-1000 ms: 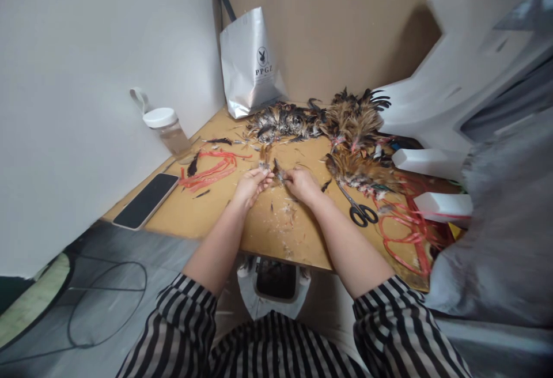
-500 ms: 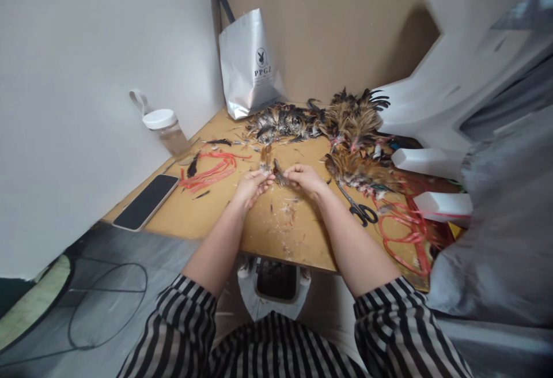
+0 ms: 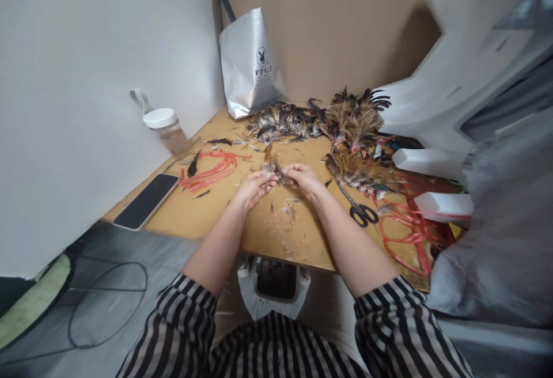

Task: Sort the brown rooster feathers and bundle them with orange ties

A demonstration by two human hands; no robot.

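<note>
My left hand (image 3: 254,188) pinches the whitish base of a brown feather (image 3: 268,159), whose tip points away from me. Close beside it, my right hand (image 3: 303,179) is closed on a darker feather (image 3: 280,173). The two feathers meet or overlap between my fingers; I cannot tell whether they touch. Past my hands lies a pile of dark, mottled feathers (image 3: 280,123). To the right are a bunch of long brown feathers (image 3: 352,118) and another golden-brown bunch (image 3: 363,173).
Black-handled scissors (image 3: 363,213) lie right of my right forearm, near red plastic strips (image 3: 406,234). More red strips (image 3: 211,172), a phone (image 3: 147,200) and a lidded jar (image 3: 166,129) are on the left. A silver bag (image 3: 250,67) stands at the back of the table (image 3: 199,211).
My hands have come slightly closer together, and the darker feather in my right hand now sits nearer the brown one in my left. The things around them have stayed put.
</note>
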